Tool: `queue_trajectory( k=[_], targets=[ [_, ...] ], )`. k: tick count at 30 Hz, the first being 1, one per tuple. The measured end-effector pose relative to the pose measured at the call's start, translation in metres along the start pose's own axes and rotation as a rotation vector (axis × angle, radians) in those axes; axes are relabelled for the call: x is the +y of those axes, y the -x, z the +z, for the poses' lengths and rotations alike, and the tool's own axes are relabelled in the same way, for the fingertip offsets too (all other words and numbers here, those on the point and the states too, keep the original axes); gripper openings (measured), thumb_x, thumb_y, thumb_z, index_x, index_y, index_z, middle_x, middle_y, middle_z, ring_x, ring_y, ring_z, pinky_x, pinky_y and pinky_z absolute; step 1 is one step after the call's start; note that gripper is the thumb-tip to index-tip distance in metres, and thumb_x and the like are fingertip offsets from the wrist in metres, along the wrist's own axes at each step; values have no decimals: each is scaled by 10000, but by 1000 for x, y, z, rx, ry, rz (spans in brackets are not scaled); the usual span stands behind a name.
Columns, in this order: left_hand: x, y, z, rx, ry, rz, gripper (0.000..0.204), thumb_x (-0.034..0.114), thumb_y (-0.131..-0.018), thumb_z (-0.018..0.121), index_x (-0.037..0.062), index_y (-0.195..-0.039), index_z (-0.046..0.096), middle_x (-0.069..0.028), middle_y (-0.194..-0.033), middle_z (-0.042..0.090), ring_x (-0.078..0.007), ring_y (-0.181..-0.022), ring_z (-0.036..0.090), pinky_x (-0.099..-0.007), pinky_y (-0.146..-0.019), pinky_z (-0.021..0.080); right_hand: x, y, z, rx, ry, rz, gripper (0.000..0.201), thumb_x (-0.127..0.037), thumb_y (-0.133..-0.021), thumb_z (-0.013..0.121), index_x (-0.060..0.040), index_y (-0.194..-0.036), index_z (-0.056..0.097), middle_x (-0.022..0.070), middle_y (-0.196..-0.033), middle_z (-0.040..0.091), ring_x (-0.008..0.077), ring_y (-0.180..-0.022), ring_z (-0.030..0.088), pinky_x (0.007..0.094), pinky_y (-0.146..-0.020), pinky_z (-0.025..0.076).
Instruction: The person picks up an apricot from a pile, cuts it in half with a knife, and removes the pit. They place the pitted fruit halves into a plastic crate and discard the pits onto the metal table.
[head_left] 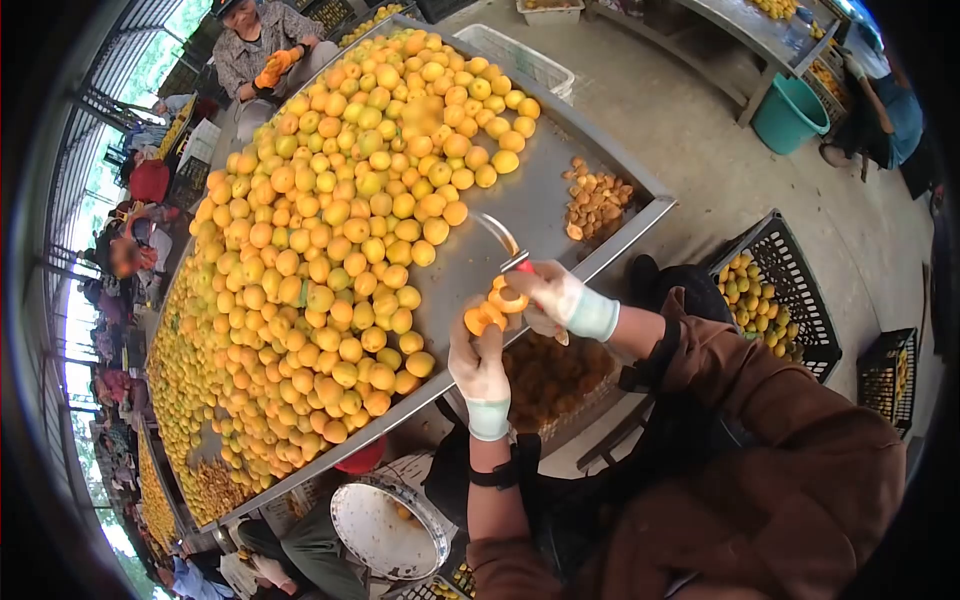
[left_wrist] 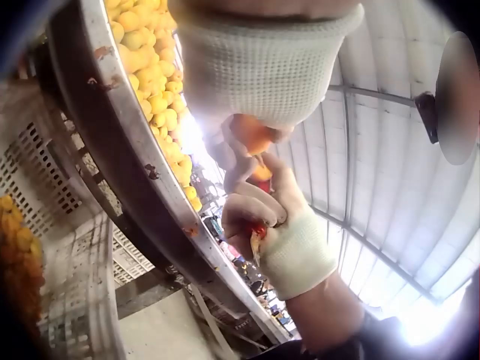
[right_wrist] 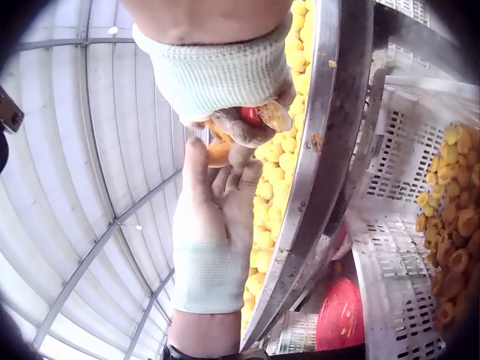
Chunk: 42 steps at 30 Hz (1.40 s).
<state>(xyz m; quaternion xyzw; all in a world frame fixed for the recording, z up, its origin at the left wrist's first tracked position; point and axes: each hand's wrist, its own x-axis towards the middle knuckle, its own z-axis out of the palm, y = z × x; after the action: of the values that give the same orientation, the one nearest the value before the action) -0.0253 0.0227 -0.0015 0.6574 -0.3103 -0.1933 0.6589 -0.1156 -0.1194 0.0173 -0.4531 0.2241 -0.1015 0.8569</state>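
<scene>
In the head view my gloved left hand (head_left: 480, 365) holds a split apricot (head_left: 484, 318) at the table's near edge, its orange flesh turned up. My gloved right hand (head_left: 556, 297) grips a red-handled knife (head_left: 521, 264), its curved blade pointing away over the metal tabletop. The right thumb and fingers meet the split fruit, so both hands are together at it. In the right wrist view the red handle (right_wrist: 251, 115) shows inside the curled right fingers, and orange flesh (right_wrist: 218, 155) appears between the hands. Fingers cover much of the fruit.
A large heap of apricots (head_left: 330, 220) covers much of the metal table (head_left: 545, 180). Pits (head_left: 595, 200) lie piled at its right corner. Below the edge, a white crate (right_wrist: 397, 262) holds apricot halves (right_wrist: 459, 240). A black crate (head_left: 800, 290) of fruit stands right; a person (head_left: 262, 50) sits across.
</scene>
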Motion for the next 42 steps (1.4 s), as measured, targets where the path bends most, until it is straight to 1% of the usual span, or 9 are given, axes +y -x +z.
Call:
queue_trajectory(
  k=[9,12,18,25,27,31,36,39,42],
  targets=[
    [-5,0,-9,-106,598,1,611,374,-955,595,-82,-1318,411,-119,-1217,522,-224,-1073,555,-403,-961,467,5,-3,-3,-152,-438,93,230,-288,-981,512,-59,-969,536,-21,-571,459,62,-422,402,227,-408,303],
    [-6,-2,-13,-83,529,64,599,406,-931,623,-47,-1291,466,-122,-1172,563,-225,-1012,579,-388,-960,443,0,0,7,-14,-43,-108,203,-271,-965,551,-85,-920,481,-20,-537,404,78,-377,317,254,-405,260],
    [-6,0,-12,-31,320,104,577,406,-899,674,-28,-1243,514,-91,-1129,577,-175,-952,580,-320,-870,475,2,-1,-5,-96,-151,-20,192,-236,-951,579,-76,-954,473,-19,-571,434,70,-389,319,250,-416,274],
    [17,-1,-17,-327,74,-149,441,115,-784,746,21,-1185,590,-75,-1100,608,-181,-1003,578,-309,-918,459,-6,2,-10,-64,-135,-66,269,-319,-980,525,-53,-1019,503,-16,-591,462,47,-426,346,238,-419,287],
    [32,-8,-16,-532,-384,103,494,86,-695,774,45,-1162,617,-119,-1112,620,-273,-1047,590,-350,-948,456,-7,3,-12,-39,-65,-68,312,-358,-979,517,-47,-1008,524,-14,-595,471,46,-433,361,236,-419,292],
    [35,-7,-19,-406,-434,95,544,79,-639,778,49,-1161,627,-146,-1116,621,-298,-1068,589,-360,-967,448,-11,8,-9,28,103,-52,430,-449,-964,513,-23,-947,566,-9,-604,498,45,-447,400,227,-416,303],
    [-17,4,1,-81,-273,30,330,184,-997,486,-20,-1248,548,-209,-1227,602,-281,-1124,588,-341,-943,447,-2,12,6,-34,46,-22,413,-435,-977,496,-36,-1069,544,4,-579,475,70,-356,350,238,-359,290],
    [5,2,16,-33,-198,-189,333,211,-999,474,-48,-1187,566,-182,-1047,632,-240,-947,635,-318,-883,478,-3,13,21,19,87,-41,328,-325,-964,550,-71,-1169,515,-4,-598,497,62,-392,408,231,-366,315],
    [0,-1,11,51,-153,-104,335,238,-1005,470,-52,-1146,561,-148,-1056,601,-197,-909,607,-349,-862,500,1,9,24,156,213,-133,293,-277,-946,577,-56,-1139,578,-11,-620,518,62,-411,429,225,-376,317]
  ],
)
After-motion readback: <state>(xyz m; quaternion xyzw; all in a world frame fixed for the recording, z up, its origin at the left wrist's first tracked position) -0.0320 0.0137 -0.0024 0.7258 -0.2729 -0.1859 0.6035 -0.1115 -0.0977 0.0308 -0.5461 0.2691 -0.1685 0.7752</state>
